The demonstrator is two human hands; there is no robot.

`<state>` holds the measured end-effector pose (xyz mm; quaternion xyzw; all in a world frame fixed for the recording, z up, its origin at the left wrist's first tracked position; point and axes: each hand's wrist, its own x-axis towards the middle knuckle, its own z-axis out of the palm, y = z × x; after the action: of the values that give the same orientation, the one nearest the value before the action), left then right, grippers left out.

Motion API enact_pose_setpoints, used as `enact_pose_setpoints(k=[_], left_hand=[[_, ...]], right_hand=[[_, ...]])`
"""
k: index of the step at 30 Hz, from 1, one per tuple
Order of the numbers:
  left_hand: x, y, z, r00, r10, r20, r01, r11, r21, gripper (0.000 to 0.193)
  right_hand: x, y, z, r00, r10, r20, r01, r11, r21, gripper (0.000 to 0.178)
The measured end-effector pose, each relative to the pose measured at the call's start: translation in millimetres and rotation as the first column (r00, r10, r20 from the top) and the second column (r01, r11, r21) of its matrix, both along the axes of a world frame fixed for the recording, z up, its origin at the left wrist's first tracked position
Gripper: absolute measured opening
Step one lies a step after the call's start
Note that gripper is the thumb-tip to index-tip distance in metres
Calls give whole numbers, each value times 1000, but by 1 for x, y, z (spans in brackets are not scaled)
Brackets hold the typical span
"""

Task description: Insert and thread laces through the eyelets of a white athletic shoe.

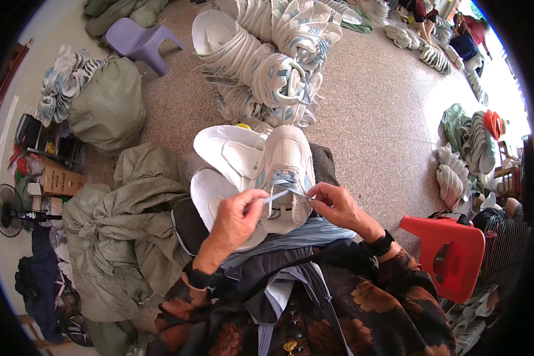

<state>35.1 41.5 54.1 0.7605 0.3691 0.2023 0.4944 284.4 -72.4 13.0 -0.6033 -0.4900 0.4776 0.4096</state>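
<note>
A white shoe upper (pixel 286 157) with light blue trim lies across my lap, toe pointing away from me. Its light blue lace (pixel 283 178) is threaded through the eyelets, and the two loose ends spread out to either side. My left hand (pixel 236 218) pinches one end; my right hand (pixel 339 204) pinches the other. Under and left of this upper are more white uppers (pixel 224 148), open side up. A bundle of loose blue laces (pixel 305 234) is draped over my lap, just below the shoe's heel.
Stacked shoe uppers (pixel 237 59) rise from the floor ahead. Grey-green sacks (pixel 107 249) slump at left, near a purple stool (pixel 139 44) and a fan (pixel 9 210). A red stool (pixel 451 255) stands at right, with more upper piles (pixel 477 142) beyond. Other people are at far right.
</note>
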Motion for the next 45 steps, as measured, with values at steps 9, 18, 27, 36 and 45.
enact_pose_setpoints(k=[9, 18, 27, 36, 45], left_hand=[[5, 4, 3, 987, -25, -157, 58, 977, 204, 11], [-30, 3, 10, 961, -118, -252, 197, 928, 316, 10], [-37, -14, -3, 953, -219, -208, 234, 971, 52, 13], [-4, -42, -3, 966, -257, 23, 258, 961, -95, 15], [16, -48, 4, 920, -361, 151, 374, 925, -70, 13]], right_hand=[[-16, -3, 22, 967, 202, 152, -221, 968, 121, 18], [-3, -6, 6, 995, 80, 53, -79, 997, -24, 22], [-10, 4, 7, 972, 136, 192, -159, 981, 112, 20], [-10, 2, 5, 996, 28, 79, -35, 995, 90, 23], [-18, 12, 14, 942, 233, 240, -285, 935, 211, 32]])
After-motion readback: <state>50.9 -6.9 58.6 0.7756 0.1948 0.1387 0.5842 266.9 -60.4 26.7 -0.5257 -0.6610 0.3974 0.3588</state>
